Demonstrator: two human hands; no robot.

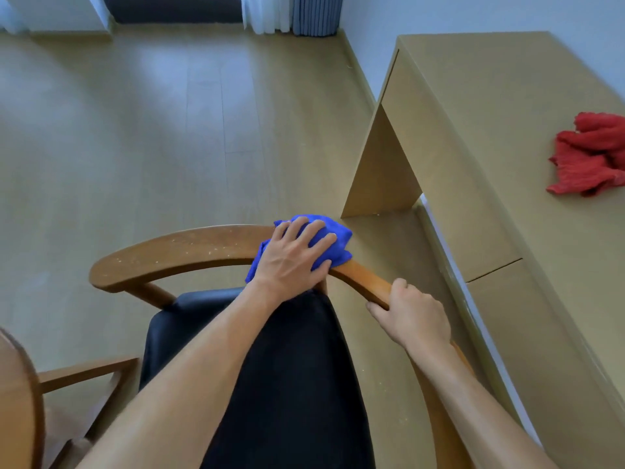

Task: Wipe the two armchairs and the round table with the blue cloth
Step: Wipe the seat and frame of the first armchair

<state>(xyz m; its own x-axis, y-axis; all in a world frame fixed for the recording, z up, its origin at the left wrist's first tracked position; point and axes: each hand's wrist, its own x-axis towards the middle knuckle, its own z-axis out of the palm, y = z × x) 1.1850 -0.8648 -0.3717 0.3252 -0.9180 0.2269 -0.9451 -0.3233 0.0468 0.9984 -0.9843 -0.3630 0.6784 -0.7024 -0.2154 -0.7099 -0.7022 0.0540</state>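
Pale wood-look flooring (142, 137) fills the upper half of the head view, running back to a white sheer and a blue pleated curtain (314, 15) at the far wall. Nearer the camera stands 1 wooden armchair (176, 252) with a curved top rail and a black padded seat (291, 384), seen from above and behind. A person's left hand (292, 262) lies flat on the blue cloth (333, 242), fingers straight and spread, pressing the bunched fabric onto the rail near the middle of its curve. The cloth drapes over both edges of the rail and shows beyond the fingertips and beside the wrist. Pale specks dot the rail's bare stretch to the left of the cloth. The right hand (412, 319) grips the same rail farther along its right side, fingers curled round the wood, with a bare stretch of rail between it and the cloth. Both bare forearms reach in from the bottom edge, the left one crossing over the seat. At lower left the brown curved edge of the round table (20, 401) enters the frame, with more brown woodwork just beside it. To the right, against the wall, a light tan desk (490, 106) carries a crumpled red cloth (588, 157) near the frame's right edge.
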